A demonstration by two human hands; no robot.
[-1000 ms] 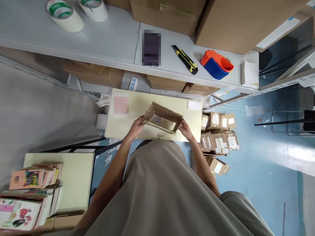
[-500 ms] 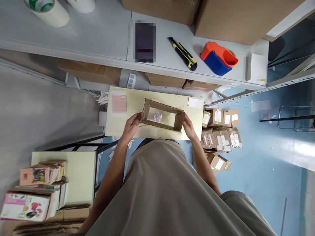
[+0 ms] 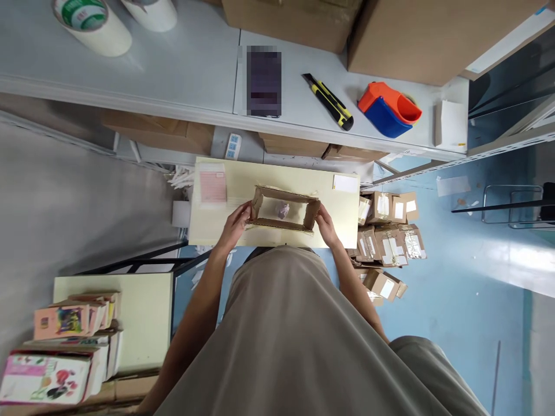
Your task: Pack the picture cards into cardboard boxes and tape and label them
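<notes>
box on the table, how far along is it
Done: the box is opened into shape, with a crumpled paper inside. In hand: left hand and right hand each grip an end. Left: top open, no tape on it; tape rolls sit on the shelf.

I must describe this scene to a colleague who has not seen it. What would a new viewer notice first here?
First, the open cardboard box on the pale yellow table, held at its ends by the left hand and the right hand; a small crumpled pale thing lies inside. Next, the orange and blue tape dispenser on the grey shelf above, beside a yellow and black utility knife.
</notes>
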